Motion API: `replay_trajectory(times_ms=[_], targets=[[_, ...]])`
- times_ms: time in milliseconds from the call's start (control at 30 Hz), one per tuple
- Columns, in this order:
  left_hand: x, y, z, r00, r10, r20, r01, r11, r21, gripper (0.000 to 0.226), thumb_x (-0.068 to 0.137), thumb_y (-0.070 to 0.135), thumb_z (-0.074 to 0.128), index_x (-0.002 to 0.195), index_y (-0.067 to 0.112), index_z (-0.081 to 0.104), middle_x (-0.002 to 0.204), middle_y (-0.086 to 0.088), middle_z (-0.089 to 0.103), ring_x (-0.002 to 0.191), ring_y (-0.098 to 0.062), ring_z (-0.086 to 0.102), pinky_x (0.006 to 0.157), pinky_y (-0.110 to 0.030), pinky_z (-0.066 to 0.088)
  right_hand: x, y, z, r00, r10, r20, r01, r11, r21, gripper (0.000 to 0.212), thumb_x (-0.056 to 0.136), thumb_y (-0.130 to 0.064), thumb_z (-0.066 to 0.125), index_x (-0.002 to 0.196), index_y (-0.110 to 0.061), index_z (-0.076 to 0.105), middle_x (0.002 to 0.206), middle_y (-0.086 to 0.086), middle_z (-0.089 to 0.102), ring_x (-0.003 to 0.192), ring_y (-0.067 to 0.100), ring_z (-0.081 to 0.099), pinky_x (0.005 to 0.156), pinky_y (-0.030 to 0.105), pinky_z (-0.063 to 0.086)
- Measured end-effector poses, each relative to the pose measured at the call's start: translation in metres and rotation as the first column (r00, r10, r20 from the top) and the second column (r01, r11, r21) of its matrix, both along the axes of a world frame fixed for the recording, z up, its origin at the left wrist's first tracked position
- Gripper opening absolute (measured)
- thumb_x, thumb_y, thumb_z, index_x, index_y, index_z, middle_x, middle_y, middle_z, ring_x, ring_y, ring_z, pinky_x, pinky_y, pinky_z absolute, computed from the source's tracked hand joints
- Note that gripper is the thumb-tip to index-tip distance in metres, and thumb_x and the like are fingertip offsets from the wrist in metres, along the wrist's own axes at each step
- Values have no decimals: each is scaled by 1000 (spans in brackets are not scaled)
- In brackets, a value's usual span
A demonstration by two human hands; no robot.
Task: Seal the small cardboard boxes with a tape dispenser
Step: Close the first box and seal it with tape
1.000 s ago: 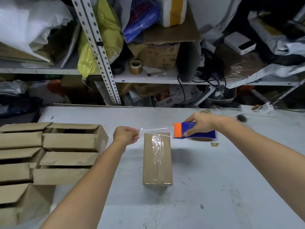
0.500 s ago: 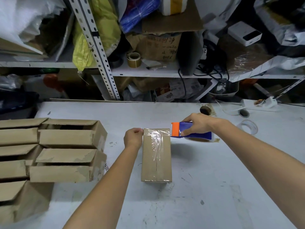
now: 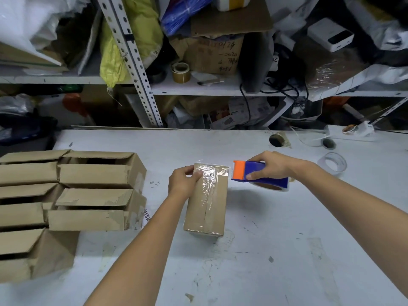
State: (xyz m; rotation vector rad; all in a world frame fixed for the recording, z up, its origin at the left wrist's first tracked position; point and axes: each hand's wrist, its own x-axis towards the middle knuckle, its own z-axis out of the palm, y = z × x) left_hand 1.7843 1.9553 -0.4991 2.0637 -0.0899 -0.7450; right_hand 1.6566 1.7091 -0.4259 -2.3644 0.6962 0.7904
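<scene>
A small closed cardboard box lies lengthwise on the white table, with clear tape along its top seam and a fresh strip across its far end. My left hand grips the box's far left corner, thumb pressing the tape down on top. My right hand holds the blue tape dispenser with its orange cutter end, just right of the box's far end and slightly above the table.
Several open, unsealed cardboard boxes are stacked in rows at the left. A clear tape roll and a brown roll core lie at the back right. Cluttered metal shelves rise behind the table.
One second ago the tape was stretched in the air between my hands. My left hand has since brought the strip down onto the box's far end and now presses it there; the dispenser stayed close by.
</scene>
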Motion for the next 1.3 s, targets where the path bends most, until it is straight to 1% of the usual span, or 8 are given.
replay_trajectory(times_ms=[333,500,667,867,933,1067,1200,1300], targets=[[6,2,-3,999,-33,-18,33,999,4,35,85,36,76,118,25,72,109,11,70,103,-13,65,93,-32,51,-28,-28,9,998,-51,-25,51,999,-16,62,77,-63,73,131,-38,56,108,-10,63,90,12,62,70,26,50],[2,1,-4,999,-37,5,37,999,3,37,86,37,73,121,25,69,108,12,68,103,-14,63,95,-35,51,-13,-2,-10,998,57,-37,-63,985,-163,66,81,-64,67,135,-30,54,119,-3,62,97,20,58,82,35,52],[1,3,-5,999,-35,-5,35,999,-26,35,86,36,74,120,26,70,108,12,69,103,-13,64,95,-34,51,3,29,-31,999,31,4,-30,982,-185,66,82,-63,66,136,-29,52,123,-1,62,102,21,58,85,38,53],[-2,2,-3,1000,-21,2,21,999,-34,34,86,35,74,118,26,71,106,12,69,102,-13,64,93,-32,50,0,50,-42,992,90,87,-42,897,-441,50,85,-57,63,127,-31,54,110,1,67,96,25,62,68,31,43],[-5,2,-2,1000,-12,15,12,999,-31,34,86,35,73,118,25,71,104,13,68,103,-13,64,94,-34,51,-5,61,-53,992,20,122,38,889,-456,45,88,-53,61,123,-26,55,105,3,67,91,26,62,66,31,42],[-8,2,-1,999,-26,26,26,999,-24,34,87,36,72,120,26,70,106,12,69,105,-14,64,94,-34,51,-12,70,-75,956,-252,148,286,910,-299,38,88,-51,62,111,-22,58,97,2,65,81,24,57,62,29,41],[-11,4,-2,1000,-18,23,18,1000,8,41,88,43,69,126,30,65,114,6,70,105,-15,65,94,-39,53,-23,72,-96,973,-164,165,217,896,-387,47,94,-50,57,129,-21,48,104,9,67,90,31,63,66,33,43],[-15,6,0,1000,-19,-10,19,1000,1,37,89,39,69,124,31,66,107,5,73,97,-15,67,92,-38,55,-33,72,-107,992,-56,110,97,907,-410,50,98,-45,52,141,-22,37,104,9,66,91,30,64,67,36,50]])
